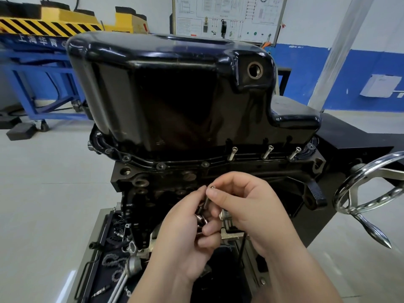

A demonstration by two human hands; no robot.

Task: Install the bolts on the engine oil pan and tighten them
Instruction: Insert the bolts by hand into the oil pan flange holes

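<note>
Bolts [200, 216] mostly behind left hand [185, 243]

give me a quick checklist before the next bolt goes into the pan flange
1. Bolt ready: right hand pinches one bolt at the fingertips: ok.
2. Supply: left hand holds the spare bolts: ok.
3. Oil pan seated: its near flange lies along the engine block: ok on this side, far side cannot tell.
4. Three started bolts on the right of the flange stand proud, not driven down: not ok.
5. Flange holes to the left: filled or empty, cannot tell.
</note>
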